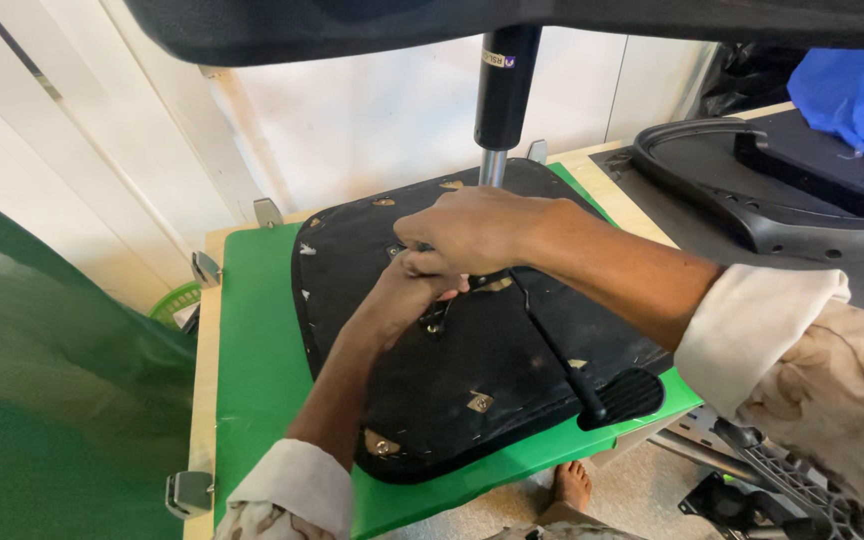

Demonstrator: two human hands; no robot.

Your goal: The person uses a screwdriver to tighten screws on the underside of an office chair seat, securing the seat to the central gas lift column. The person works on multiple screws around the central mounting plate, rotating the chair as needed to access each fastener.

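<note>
Black fabric underside of a chair seat (472, 350) lies upturned on a green mat (262, 330) over a wooden table (202, 330). Head view only. Both hands meet at the seat's centre mechanism: right hand (472, 228) fisted on top, left hand (407, 295) curled beneath it, both closed on something I cannot make out. Gas-lift column (500, 100) rises just behind them.

Risk, as judged: knuckles are stacked tight, so a slip could pinch fingers; the lever (562, 360) lies close under the right forearm and could be knocked.

Around: armrest part (752, 190) right, blue cloth (857, 100), metal table clamps (204, 268), bare foot (572, 485) below.
</note>
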